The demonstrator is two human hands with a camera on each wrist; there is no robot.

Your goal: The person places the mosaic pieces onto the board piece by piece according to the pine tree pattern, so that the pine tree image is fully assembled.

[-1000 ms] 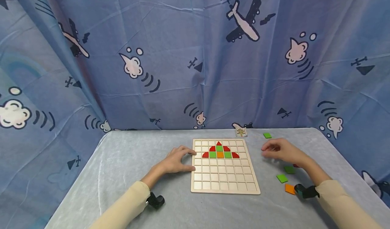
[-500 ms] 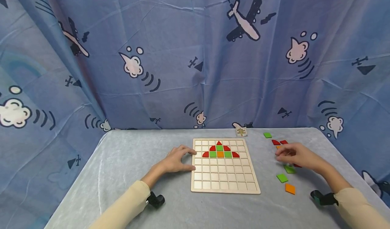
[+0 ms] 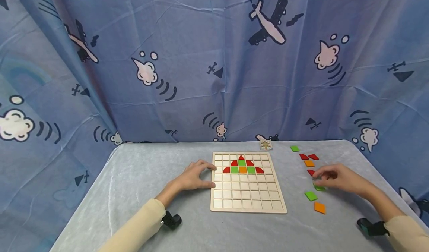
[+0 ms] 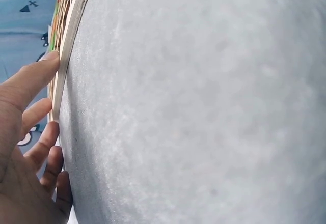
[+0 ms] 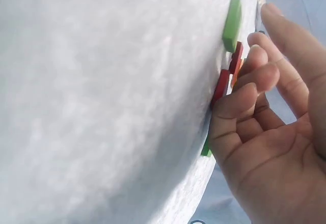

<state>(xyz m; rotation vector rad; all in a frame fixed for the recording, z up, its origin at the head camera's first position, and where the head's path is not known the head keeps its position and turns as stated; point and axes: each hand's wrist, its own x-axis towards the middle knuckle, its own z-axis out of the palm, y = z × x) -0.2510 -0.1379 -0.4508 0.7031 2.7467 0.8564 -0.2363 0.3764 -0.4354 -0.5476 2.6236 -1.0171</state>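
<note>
Left hand (image 3: 192, 176), fingers extended, touches the grid board (image 3: 246, 194) at left; right hand (image 3: 343, 178), loosely curved, is near red tile (image 3: 310, 172) right of board.

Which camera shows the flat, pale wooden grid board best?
The head view, where the wooden board shows its whole grid. The left wrist view catches only a slanted sliver; in the right wrist view I cannot clearly identify it.

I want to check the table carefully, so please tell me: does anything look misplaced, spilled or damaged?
Nothing stands out. The coloured tiles on the board form a symmetrical pattern, and I see no spill or damage. The loose pieces to its right lie at differing angles, which looks ordinary.
</note>
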